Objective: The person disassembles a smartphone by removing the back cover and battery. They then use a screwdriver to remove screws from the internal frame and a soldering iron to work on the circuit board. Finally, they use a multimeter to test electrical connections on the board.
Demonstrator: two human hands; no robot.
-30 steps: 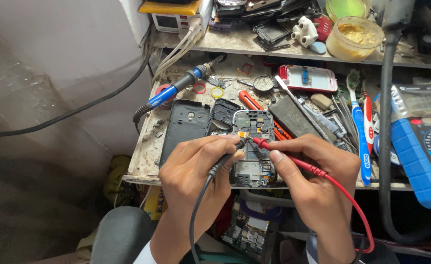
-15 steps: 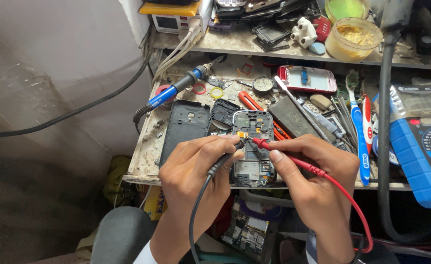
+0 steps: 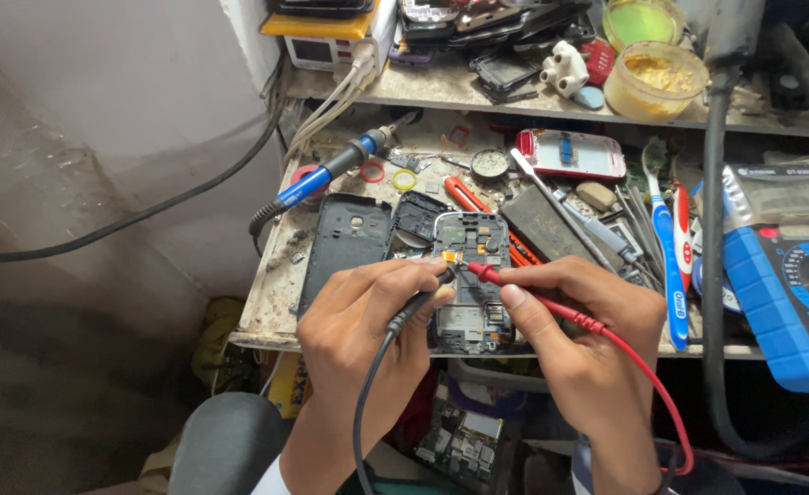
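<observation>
Nothing has moved since the earlier frame. Your left hand (image 3: 363, 316) pinches the black probe (image 3: 418, 301), your right hand (image 3: 588, 316) pinches the red probe (image 3: 515, 286). Both tips touch the opened phone (image 3: 467, 275) at the table's (image 3: 271, 293) near edge.

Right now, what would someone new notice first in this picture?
First, the two hands at the bench's front edge: the left hand holds a black probe and the right hand a red probe, their tips meeting on an opened phone. Next, the blue multimeter at far right. A black back cover lies left of the phone, with a blue-handled soldering iron behind it.
</observation>
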